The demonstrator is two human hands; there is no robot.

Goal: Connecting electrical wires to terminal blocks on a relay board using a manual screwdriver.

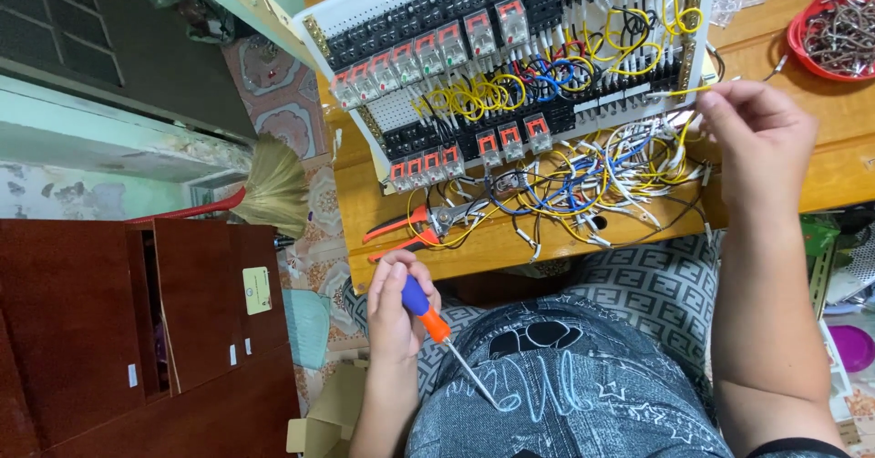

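While the white perforated control panel [401,107] crowded with orange-topped relays lies tilted across the wooden counter [820,171] at upper centre, the right hand [761,139] at upper right pinches a thin yellow wire [684,90] between closed fingertips, right at the panel's edge. Lower centre, the left hand [394,308] is wrapped tight around a screwdriver with a blue and orange handle [427,310], its metal shaft slanting down over the lap. Red-handled pliers [410,228] rest on the counter just above that hand, seemingly untouched. A red bowl of metal parts [834,30] sits top right.
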